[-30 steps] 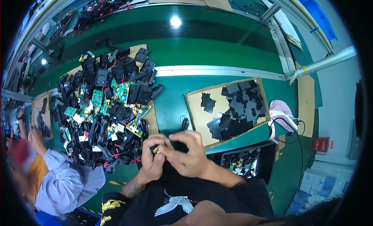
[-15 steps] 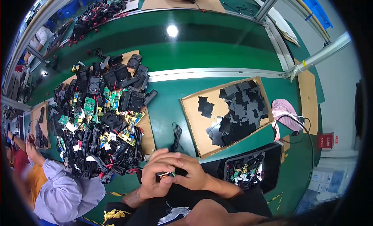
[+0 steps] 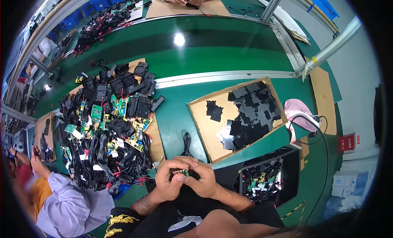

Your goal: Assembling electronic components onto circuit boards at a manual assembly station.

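Close to my body, both hands are cupped together around a small circuit board [image 3: 180, 172] with green, red and pale parts showing between the thumbs. My left hand [image 3: 167, 181] grips its left side. From the other side my right hand [image 3: 203, 180] closes on it, thumb pressed near its edge. The fingers hide most of the board. Just beyond the hands lies a coiled black cable [image 3: 186, 142]. To the left spreads a big pile of black plastic housings [image 3: 141, 105], green circuit boards [image 3: 96, 112] and bundled black cables [image 3: 98, 150].
A shallow cardboard tray [image 3: 204, 119] holding flat black plastic pieces [image 3: 254, 111] stands right of centre. Below it is a black bin [image 3: 286, 178] of boards and parts. A pink cloth item [image 3: 299, 109] lies at right. Co-workers sit at left [image 3: 71, 203] and across the bench.
My hands have shifted slightly, with the fingers opening out so more of the circuit board shows. The view has tilted a little, bringing the hands of the person across into sight.
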A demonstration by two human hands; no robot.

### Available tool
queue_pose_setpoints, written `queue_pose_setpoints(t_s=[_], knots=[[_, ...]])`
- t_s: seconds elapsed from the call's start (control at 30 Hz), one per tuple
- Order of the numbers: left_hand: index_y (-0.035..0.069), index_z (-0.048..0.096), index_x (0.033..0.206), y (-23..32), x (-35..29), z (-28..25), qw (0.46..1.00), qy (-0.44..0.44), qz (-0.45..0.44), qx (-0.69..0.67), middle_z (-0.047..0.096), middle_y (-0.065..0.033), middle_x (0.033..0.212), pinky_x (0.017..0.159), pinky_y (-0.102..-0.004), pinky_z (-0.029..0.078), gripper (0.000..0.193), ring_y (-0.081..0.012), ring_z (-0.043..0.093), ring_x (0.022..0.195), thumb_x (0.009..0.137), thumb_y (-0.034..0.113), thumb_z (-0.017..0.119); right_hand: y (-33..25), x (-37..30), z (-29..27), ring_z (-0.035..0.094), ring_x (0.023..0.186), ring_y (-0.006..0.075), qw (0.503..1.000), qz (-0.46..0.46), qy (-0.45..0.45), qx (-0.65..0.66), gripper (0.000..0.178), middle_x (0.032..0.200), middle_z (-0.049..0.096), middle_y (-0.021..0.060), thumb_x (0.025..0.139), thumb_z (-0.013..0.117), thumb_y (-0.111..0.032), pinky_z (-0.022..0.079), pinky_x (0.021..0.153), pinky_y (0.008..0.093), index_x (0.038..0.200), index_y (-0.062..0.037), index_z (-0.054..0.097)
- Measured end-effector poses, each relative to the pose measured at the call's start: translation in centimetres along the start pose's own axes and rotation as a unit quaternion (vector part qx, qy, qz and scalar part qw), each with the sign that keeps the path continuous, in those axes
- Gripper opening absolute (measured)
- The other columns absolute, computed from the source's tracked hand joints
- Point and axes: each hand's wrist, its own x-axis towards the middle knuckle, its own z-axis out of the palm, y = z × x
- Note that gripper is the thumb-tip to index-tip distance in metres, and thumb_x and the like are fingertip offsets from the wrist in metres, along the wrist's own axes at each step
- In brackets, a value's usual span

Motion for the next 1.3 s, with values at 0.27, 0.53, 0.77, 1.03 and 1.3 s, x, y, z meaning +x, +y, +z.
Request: queue_pose_setpoints(t_s=[0.27, 0.53, 0.77, 1.03, 1.3], knots=[[0.000, 0.031, 0.148, -0.9, -1.4, -0.1, 0.998, 0.039, 0.013, 0.037, 0.038, -0.0290, 0.154, 0.108, -0.0453, 0.044, 0.073, -0.0370, 0.049, 0.138, 0.100, 0.043, 0.065, -0.6, -0.9, -0.1, 0.065, 0.087, 0.0145, 0.993, 0.088, 0.033, 0.071, 0.032, 0.103, 0.071, 0.0110, 0.094, 0.077, -0.019, 0.052, 0.078, 0.0297, 0.113, 0.0042, 0.068], [0.001, 0.065, 0.112, -1.0, -2.7, -0.5, 0.959, 0.010, 0.126, 0.252, 0.069, -0.0170, 0.116, 0.094, -0.0443, 0.055, 0.029, -0.0364, 0.068, 0.106, 0.085, 0.009, 0.071, -6.3, 5.9, -7.2, 0.062, 0.067, 0.0211, 0.989, 0.024, 0.111, 0.098, 0.065, 0.084, 0.062, 0.0145, 0.097, 0.062, -0.059, 0.053, 0.063, 0.0344, 0.119, 0.0012, 0.051], [0.004, 0.071, 0.102, -1.4, 0.8, 0.9, 0.908, 0.026, 0.120, 0.400, 0.071, -0.0109, 0.103, 0.092, -0.0438, 0.052, 0.019, -0.0318, 0.068, 0.101, 0.084, 0.010, 0.069, -13.1, 18.2, -9.8, 0.045, 0.056, 0.0092, 0.989, 0.008, 0.119, 0.082, 0.052, 0.087, 0.055, 0.0046, 0.111, 0.037, -0.045, 0.044, 0.047, 0.0252, 0.131, -0.0003, 0.054], [0.005, 0.072, 0.098, -2.5, -0.6, 0.0, 0.906, 0.045, 0.158, 0.389, 0.072, -0.0086, 0.098, 0.082, -0.0401, 0.054, 0.017, -0.0279, 0.070, 0.094, 0.083, 0.009, 0.070, -15.1, 29.9, -14.4, 0.056, 0.071, 0.0096, 0.942, -0.115, 0.137, -0.285, 0.050, 0.090, 0.064, 0.0033, 0.103, 0.053, -0.047, 0.044, 0.062, 0.0231, 0.125, -0.0047, 0.065], [0.005, 0.073, 0.096, -2.3, -1.5, -0.7, 0.901, 0.002, 0.166, 0.401, 0.072, -0.0067, 0.095, 0.078, -0.0373, 0.054, 0.016, -0.0247, 0.070, 0.089, 0.080, 0.007, 0.071, 3.3, 39.4, -9.6, 0.073, 0.087, 0.0224, 0.879, 0.001, -0.113, -0.464, 0.038, 0.092, 0.076, 0.0151, 0.096, 0.067, -0.034, 0.055, 0.080, 0.0348, 0.099, 0.0029, 0.075]])
